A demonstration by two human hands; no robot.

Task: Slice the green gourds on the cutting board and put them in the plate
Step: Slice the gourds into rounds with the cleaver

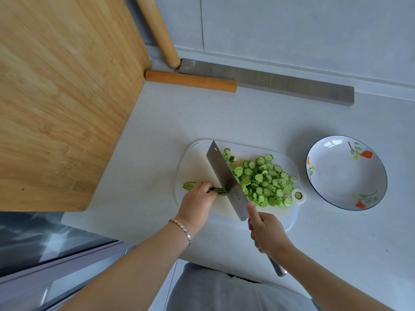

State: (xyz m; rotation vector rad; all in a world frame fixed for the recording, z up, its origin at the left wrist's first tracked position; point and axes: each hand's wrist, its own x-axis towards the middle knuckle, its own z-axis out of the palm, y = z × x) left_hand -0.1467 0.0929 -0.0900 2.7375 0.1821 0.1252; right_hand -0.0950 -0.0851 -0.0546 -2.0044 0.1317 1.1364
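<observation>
A white cutting board (197,162) lies on the pale counter. My left hand (197,198) holds down a green gourd (189,185) at the board's left edge, fingers curled over it. My right hand (267,234) grips the handle of a steel cleaver (226,180), forefinger along the blade's side. The blade stands on the gourd right beside my left fingers. A heap of green gourd slices (265,180) covers the board's right half. A white plate (345,172) with painted flowers sits to the right of the board, nothing in it.
A large bamboo board (62,97) fills the left, propped up. Two wooden rolling pins (190,81) and a long grey metal bar (292,85) lie by the back wall. The counter's front edge runs just behind my forearms.
</observation>
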